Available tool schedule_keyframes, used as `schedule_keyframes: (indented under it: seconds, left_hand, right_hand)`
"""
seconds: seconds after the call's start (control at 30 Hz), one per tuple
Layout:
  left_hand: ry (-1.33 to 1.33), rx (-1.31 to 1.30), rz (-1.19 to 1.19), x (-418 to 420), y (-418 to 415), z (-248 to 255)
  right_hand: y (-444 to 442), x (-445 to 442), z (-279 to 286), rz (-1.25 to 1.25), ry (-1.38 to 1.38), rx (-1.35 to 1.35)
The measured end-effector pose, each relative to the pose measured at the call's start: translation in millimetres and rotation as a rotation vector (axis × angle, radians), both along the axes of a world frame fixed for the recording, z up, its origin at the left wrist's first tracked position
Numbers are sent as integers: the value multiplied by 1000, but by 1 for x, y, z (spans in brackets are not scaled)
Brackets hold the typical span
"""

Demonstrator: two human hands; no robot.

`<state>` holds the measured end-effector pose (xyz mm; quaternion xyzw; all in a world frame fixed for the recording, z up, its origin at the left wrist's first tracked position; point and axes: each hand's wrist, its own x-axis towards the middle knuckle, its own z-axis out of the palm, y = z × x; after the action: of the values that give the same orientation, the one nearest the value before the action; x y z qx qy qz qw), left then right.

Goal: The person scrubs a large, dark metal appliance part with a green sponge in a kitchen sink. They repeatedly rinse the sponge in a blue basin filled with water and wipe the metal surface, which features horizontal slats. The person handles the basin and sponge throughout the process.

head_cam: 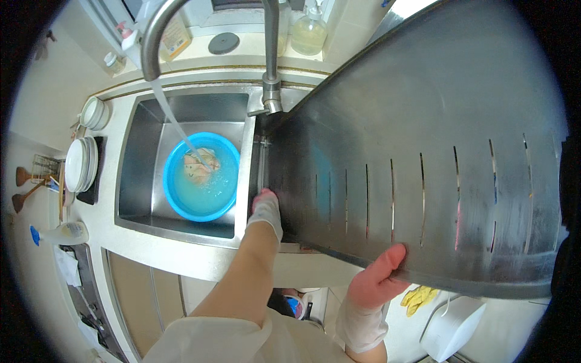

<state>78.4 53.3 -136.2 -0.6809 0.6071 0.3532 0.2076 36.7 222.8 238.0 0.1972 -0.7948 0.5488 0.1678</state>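
Observation:
A large slotted stainless steel sheet (390,113) tilts up on the right. My right hand (379,277), in a pink and white rubber glove, grips its lower edge. My left hand (265,211), gloved alike, reaches to the sheet's left end beside the sink divider; its fingers are partly hidden, so its hold cannot be told. Left of it, a blue plastic basin (170,199) stands in the stainless steel sink (140,181). Water runs from the faucet (152,54) into the basin, onto a pale cloth (199,165) in cloudy water.
Soap bottles (309,34) and a grey round lid (224,43) stand on the ledge behind. Stacked plates (79,165), bowls (94,113) and a spray bottle (68,233) are on the left counter. Yellow gloves (418,299) lie at the lower right, near a white container (454,326).

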Motion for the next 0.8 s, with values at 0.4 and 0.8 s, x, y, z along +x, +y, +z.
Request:
schedule_keyframes:
  seconds: [0.4,0.8]
  left_hand:
    - [61,124,295,-16,27,76]
    - [1249,172,794,61,-43,232]
  right_hand:
    - [0,-3,8,45,-23,-37]
    - [4,-4,-6,200,-101,-219]
